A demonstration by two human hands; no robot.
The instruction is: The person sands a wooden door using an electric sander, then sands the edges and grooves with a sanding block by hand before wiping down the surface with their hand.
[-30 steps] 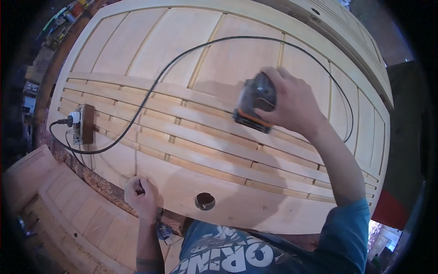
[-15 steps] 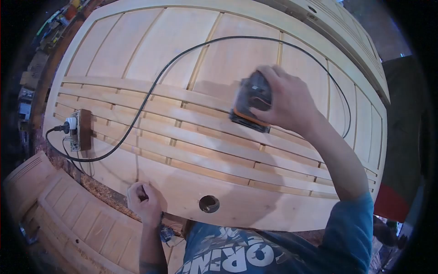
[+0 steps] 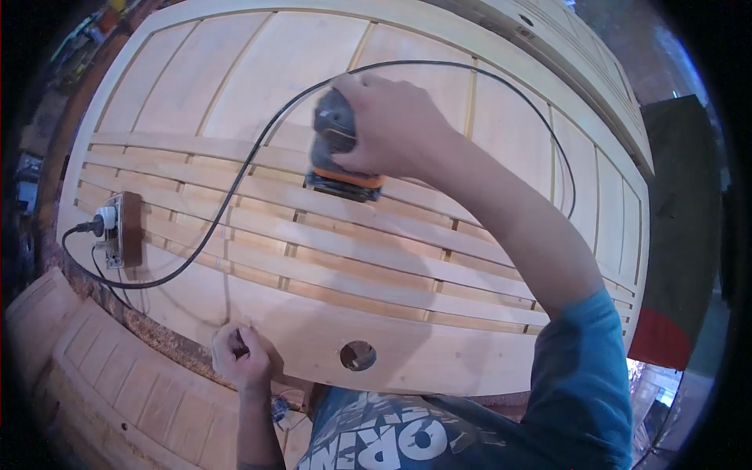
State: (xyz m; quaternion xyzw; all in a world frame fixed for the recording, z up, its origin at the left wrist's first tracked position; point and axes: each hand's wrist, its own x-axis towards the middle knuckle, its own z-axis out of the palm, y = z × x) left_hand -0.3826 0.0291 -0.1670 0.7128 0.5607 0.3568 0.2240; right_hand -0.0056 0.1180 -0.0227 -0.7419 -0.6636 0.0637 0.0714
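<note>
My right hand [image 3: 395,129] grips a black electric sander with an orange band [image 3: 333,129]. The sander's base is over the slatted middle of a large pale wooden door panel [image 3: 439,368]; I cannot tell whether it touches the slats. At the near edge of the panel, my left hand [image 3: 243,354] is curled into a loose fist. Its palm is in dark shadow, so anything inside is hidden. A round hole [image 3: 358,356] in the panel lies to the right of this hand.
A black cord [image 3: 270,129] loops across the panel to a plug in a wooden-backed socket block [image 3: 128,229] on the left. Another panelled wooden piece [image 3: 133,376] lies lower left, near sawdust. Further wooden panels [image 3: 540,55] stand at the far side.
My right hand has moved the sander to the left across the panel. My left hand stays curled at the near edge. The whole view has shifted slightly.
</note>
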